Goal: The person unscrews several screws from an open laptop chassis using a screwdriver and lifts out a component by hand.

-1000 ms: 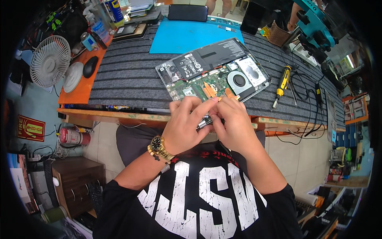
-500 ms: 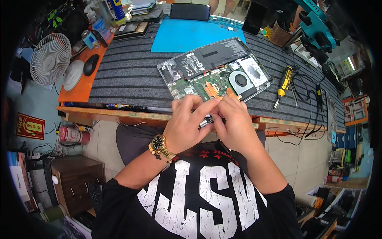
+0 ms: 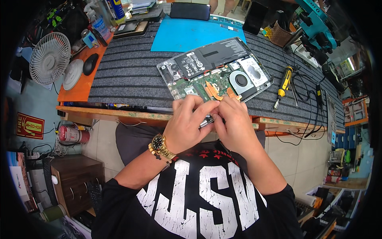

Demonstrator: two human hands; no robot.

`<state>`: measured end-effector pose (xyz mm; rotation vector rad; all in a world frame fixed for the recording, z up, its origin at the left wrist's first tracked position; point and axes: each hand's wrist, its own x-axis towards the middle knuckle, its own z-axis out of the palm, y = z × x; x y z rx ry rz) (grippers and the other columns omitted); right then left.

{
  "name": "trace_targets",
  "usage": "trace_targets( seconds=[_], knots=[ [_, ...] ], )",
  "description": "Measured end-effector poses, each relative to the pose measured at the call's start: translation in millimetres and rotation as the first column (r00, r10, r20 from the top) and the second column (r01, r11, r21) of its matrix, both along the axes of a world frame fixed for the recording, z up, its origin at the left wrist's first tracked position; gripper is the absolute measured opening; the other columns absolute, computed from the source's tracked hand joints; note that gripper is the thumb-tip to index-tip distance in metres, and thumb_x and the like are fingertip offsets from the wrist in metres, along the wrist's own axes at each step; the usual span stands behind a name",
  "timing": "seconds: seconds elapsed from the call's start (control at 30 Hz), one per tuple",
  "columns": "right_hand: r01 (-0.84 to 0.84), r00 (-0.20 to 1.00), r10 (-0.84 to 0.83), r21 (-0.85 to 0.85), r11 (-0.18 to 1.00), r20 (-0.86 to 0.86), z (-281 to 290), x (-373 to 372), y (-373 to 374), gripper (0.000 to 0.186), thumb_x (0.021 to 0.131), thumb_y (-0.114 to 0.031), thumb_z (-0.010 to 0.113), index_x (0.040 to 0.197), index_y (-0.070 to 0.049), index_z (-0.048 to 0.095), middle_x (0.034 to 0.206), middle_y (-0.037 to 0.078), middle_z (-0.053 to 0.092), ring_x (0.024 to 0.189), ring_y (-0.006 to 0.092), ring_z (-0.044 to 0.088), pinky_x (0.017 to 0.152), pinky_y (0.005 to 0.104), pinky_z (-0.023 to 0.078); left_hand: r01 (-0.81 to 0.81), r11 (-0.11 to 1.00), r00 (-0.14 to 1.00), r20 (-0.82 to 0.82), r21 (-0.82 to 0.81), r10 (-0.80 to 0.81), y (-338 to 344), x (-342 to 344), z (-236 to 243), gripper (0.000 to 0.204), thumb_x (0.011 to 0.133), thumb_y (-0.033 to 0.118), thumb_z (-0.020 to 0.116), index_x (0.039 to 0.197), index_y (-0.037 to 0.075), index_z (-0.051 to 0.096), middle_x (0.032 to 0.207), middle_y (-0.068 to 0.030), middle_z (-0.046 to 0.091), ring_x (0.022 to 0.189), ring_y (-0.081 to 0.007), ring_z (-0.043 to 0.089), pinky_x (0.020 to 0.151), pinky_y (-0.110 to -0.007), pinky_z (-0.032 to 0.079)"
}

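My left hand (image 3: 186, 121) and my right hand (image 3: 234, 125) meet in front of the bench edge, fingertips pressed together. A small silver-grey piece (image 3: 206, 120) shows between the left thumb and fingers; most of it is hidden, so its kind is unclear. What the right fingers pinch is covered by the fingers themselves. Just beyond lies an opened laptop base (image 3: 215, 71), tilted on the bench, with a black battery (image 3: 213, 57), green circuit board (image 3: 223, 81), round fan (image 3: 241, 81) and copper heat pipes (image 3: 213, 91). My fingers overlap its near edge.
A yellow-and-black screwdriver (image 3: 284, 81) lies right of the laptop, beside tangled black cables (image 3: 310, 95). Behind it is a blue work mat (image 3: 171, 36) with a phone (image 3: 190, 11). At left stand a white fan (image 3: 49, 57) and a mouse (image 3: 91, 64); a teal microscope (image 3: 314, 28) is far right.
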<state>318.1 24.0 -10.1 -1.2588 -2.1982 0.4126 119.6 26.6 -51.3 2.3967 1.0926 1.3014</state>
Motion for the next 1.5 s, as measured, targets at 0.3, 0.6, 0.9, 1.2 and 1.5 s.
trace_targets(
  seconds=[0.3, 0.6, 0.9, 1.2, 1.5],
  knots=[
    [-0.001, 1.000, 0.001, -0.011, 1.000, 0.009, 0.8, -1.2, 0.0, 0.004, 0.098, -0.006, 0.069, 0.097, -0.005, 0.066, 0.098, 0.012, 0.063, 0.098, 0.0358, 0.063, 0.085, 0.0477, 0.042, -0.003, 1.000, 1.000, -0.009, -0.028, 0.003, -0.9, -1.7, 1.9, 0.071, 0.073, 0.013, 0.093, 0.140, 0.012, 0.068, 0.107, -0.0026, 0.062, 0.102, -0.0237, 0.062, 0.093, -0.040, 0.039],
    [-0.023, 1.000, 0.023, 0.046, 0.999, 0.003, 1.5, 0.9, 1.8, 0.004, 0.095, -0.005, 0.069, 0.096, -0.005, 0.065, 0.095, 0.013, 0.063, 0.095, 0.0375, 0.064, 0.082, 0.0504, 0.043, -0.021, 0.996, 0.998, -0.065, -0.085, 0.015, -1.8, 1.1, 5.0, 0.066, 0.078, 0.014, 0.090, 0.140, 0.010, 0.068, 0.105, -0.0039, 0.061, 0.101, -0.0249, 0.062, 0.091, -0.041, 0.040],
    [-0.014, 1.000, 0.012, 0.062, 0.998, 0.028, 9.4, 2.3, 1.5, 0.008, 0.092, -0.008, 0.070, 0.098, -0.004, 0.065, 0.097, 0.012, 0.062, 0.096, 0.0375, 0.064, 0.084, 0.0505, 0.044, -0.030, 0.997, 0.998, -0.054, -0.072, 0.026, -4.5, 1.3, 13.0, 0.064, 0.081, 0.018, 0.090, 0.140, 0.012, 0.067, 0.106, -0.0024, 0.061, 0.101, -0.0229, 0.063, 0.094, -0.042, 0.040],
    [-0.007, 0.999, 0.006, 0.019, 1.000, 0.044, 12.2, 2.7, -1.7, 0.008, 0.092, -0.008, 0.070, 0.099, -0.006, 0.066, 0.099, 0.011, 0.064, 0.102, 0.0360, 0.064, 0.088, 0.0511, 0.045, -0.022, 0.996, 0.998, -0.057, -0.083, 0.017, -4.8, 2.0, 14.4, 0.066, 0.081, 0.018, 0.091, 0.141, 0.011, 0.066, 0.107, -0.0030, 0.062, 0.102, -0.0237, 0.063, 0.093, -0.042, 0.039],
    [-0.004, 0.999, 0.004, 0.003, 1.000, 0.046, 9.0, -0.2, 0.1, 0.007, 0.093, -0.008, 0.069, 0.099, -0.005, 0.067, 0.099, 0.012, 0.063, 0.102, 0.0369, 0.064, 0.087, 0.0515, 0.044, -0.017, 0.998, 1.000, -0.023, -0.062, 0.016, -3.6, 1.9, 11.6, 0.067, 0.076, 0.012, 0.090, 0.139, 0.009, 0.067, 0.101, -0.0029, 0.059, 0.089, -0.0233, 0.060, 0.090, -0.041, 0.039]
  ],
)
